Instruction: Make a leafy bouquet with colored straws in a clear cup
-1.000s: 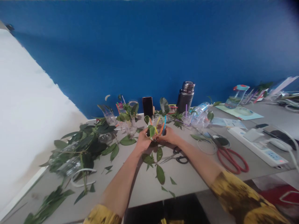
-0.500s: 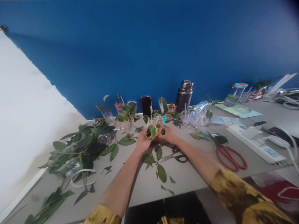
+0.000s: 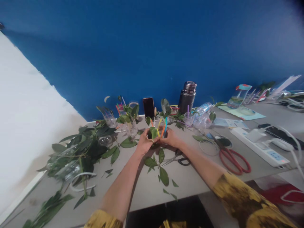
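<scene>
Our fingers (image 3: 145,136) curl closed around a cup (image 3: 158,123) of coloured straws (image 3: 165,125) and leaves (image 3: 154,133), left hand (image 3: 144,145) and right hand (image 3: 171,138) both gripping; it seems mid-arrangement, calling for a steady hold.

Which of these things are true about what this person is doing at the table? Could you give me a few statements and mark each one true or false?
1. The left hand and right hand are closed around coloured drinking straws and leafy sprigs. True.
2. The red-handled scissors are in the left hand. False: they lie on the table, off to the right.
3. Black-handled scissors lie on the table below the hands. True.
4. The dark vacuum flask lies on its side. False: it stands upright by the blue wall.
5. A white power strip sits on the table. True.
</scene>
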The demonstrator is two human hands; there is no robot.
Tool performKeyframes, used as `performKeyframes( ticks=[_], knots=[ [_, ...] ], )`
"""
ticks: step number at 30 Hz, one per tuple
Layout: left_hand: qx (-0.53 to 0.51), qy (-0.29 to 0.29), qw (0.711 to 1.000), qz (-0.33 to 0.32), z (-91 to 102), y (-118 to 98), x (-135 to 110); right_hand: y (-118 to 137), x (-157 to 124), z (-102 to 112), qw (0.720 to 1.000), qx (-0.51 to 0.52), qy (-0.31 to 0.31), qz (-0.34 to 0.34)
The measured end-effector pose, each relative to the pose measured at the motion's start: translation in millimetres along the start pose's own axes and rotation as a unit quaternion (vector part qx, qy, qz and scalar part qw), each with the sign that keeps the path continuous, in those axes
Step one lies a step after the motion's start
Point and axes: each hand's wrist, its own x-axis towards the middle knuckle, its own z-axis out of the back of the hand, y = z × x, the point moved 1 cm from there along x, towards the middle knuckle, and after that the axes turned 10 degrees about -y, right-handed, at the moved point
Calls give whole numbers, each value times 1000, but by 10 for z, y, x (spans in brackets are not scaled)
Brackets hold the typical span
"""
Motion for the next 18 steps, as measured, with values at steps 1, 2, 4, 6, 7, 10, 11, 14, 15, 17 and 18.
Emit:
performKeyframes(
  ticks=[1,2,4,6,7,10,11,14,15,17,18],
  knots=[
    [-1,1,1000,-3,7,10,10,-3,-3,-5,1000,0,0,1],
    [0,5,1000,-3,14,18,19,-2,-5,-7,1000,1,0,1],
    [2,22,1000,6,28,21,31,9,-5,-6,1000,3,4,2],
    [5,33,999,16,38,2,29,35,-1,5,1000,9,6,7],
    [8,36,999,19,39,-14,24,49,1,13,1000,13,7,9],
    [9,39,999,29,25,-56,11,85,2,33,1000,24,16,1],
    [4,36,999,34,20,-62,12,91,1,37,999,26,19,-3],
    [-19,7,999,39,31,-49,39,88,-3,40,999,25,23,-3],
    [-21,-4,999,39,45,-38,53,82,-3,40,1000,21,23,-1],
    [-8,-17,999,37,82,-15,76,69,-4,38,1000,8,22,2],
    [3,-15,999,36,99,-7,83,64,-4,38,1000,3,21,3]
  ],
)
